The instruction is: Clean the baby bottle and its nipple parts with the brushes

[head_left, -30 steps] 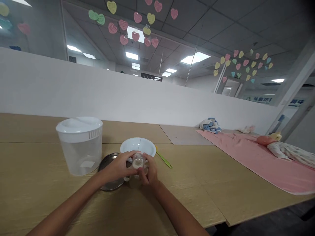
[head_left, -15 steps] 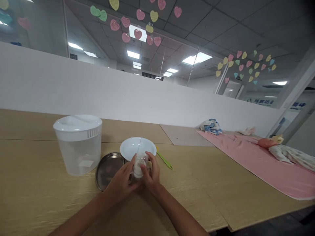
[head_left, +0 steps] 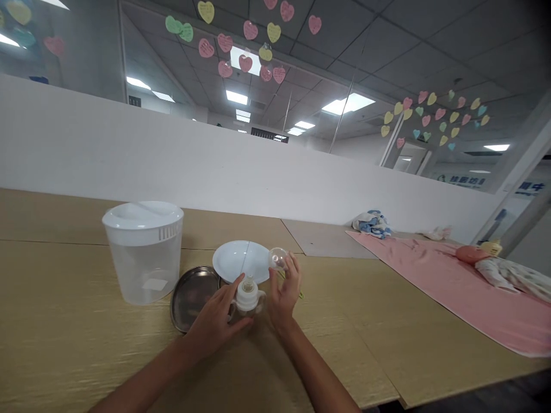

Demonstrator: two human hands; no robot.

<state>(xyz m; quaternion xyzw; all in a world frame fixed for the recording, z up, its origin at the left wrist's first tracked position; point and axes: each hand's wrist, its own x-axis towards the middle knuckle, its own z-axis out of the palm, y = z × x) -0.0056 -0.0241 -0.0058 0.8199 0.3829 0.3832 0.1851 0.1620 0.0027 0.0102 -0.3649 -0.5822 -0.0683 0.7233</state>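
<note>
A baby bottle (head_left: 247,297) with a white collar, side handles and a clear teat stands upright before me. My left hand (head_left: 217,315) is closed around its left side. Up and to the right, my right hand (head_left: 284,289) grips a clear dome-shaped bottle cap (head_left: 278,259), apart from the bottle. Behind the bottle lies a white bowl (head_left: 235,258). A round metal tray (head_left: 193,292) is just left of my left hand. The green-handled utensil (head_left: 301,295) is mostly hidden behind my right hand.
A clear plastic bucket (head_left: 144,269) with a white lid stands at the left. On the right, a pink cloth (head_left: 451,281) covers part of the table (head_left: 344,350). A bunched blue-and-white cloth (head_left: 372,222) lies near the white wall (head_left: 215,166).
The clear cap has come off the bottle, baring the teat. My right hand has carried it up and to the right, while my left hand stays at the bottle.
</note>
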